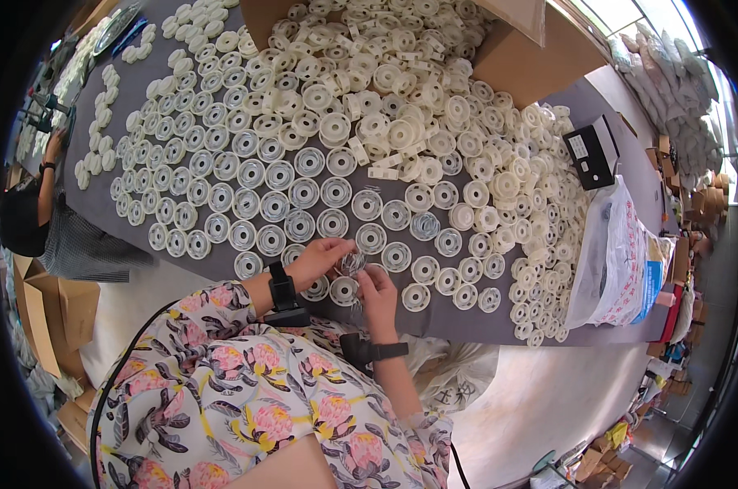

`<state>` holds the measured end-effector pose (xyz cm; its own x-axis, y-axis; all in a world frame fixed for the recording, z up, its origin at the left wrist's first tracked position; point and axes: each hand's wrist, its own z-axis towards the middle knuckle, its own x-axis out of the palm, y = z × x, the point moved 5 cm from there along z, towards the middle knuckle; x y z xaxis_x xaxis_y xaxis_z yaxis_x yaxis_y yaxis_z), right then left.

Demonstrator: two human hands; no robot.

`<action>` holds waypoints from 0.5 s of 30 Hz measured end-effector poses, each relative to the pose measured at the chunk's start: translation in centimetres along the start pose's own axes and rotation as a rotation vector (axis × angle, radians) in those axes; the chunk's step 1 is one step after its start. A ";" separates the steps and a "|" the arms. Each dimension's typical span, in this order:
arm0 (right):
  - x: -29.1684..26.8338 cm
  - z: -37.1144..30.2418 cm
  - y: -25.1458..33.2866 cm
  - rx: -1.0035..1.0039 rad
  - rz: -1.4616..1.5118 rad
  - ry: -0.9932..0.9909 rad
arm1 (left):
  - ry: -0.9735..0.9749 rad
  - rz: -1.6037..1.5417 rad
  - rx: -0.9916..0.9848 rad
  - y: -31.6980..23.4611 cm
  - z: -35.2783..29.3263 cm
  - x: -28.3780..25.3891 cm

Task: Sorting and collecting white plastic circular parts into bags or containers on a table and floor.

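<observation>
Both of my hands meet over the near edge of the grey-covered table [434,322]. My left hand [323,259] pinches a shiny tangle of thin metal coils [352,262]. Close by, my right hand [377,295] has its fingers curled at the lower side of the same coils, with a few strands hanging under them. Under and around the hands lie round whitish plastic wheels [371,238], set flat in rows. One wheel [425,226] just beyond my right hand has loose silvery coils on it. The exact form of the coils is too small to make out.
A big heap of wheels [402,73] spills from an open cardboard box [540,61]. At the right are a black box [591,155] and a white plastic bag [609,253]. Another person's arm [53,151] reaches in at the far left, near stacked wheels [101,122].
</observation>
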<state>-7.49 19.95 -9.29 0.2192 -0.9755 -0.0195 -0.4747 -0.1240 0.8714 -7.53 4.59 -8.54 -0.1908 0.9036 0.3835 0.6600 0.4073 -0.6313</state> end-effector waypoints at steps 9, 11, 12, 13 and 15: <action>1.9 -1.6 -1.4 -0.127 -0.193 -0.048 | -0.154 -0.036 0.030 1.6 -0.4 -0.4; 2.3 -2.4 1.0 -0.370 -0.646 -0.042 | -0.129 -0.013 0.096 2.3 0.9 -1.5; 2.3 -2.6 1.4 -0.370 -0.647 -0.040 | -0.103 0.009 0.165 2.6 1.4 -2.0; 2.0 -2.5 1.1 -0.245 -0.537 -0.023 | -0.103 0.008 0.164 2.1 1.1 -1.7; 1.1 -2.3 0.6 -0.115 -0.427 -0.015 | 0.114 0.220 0.282 0.3 -0.1 0.5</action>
<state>-5.60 19.20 -7.67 0.3624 -0.8436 -0.3962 -0.2455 -0.4965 0.8326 -7.32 5.14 -8.46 0.0261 0.9593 0.2811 0.4469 0.2403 -0.8617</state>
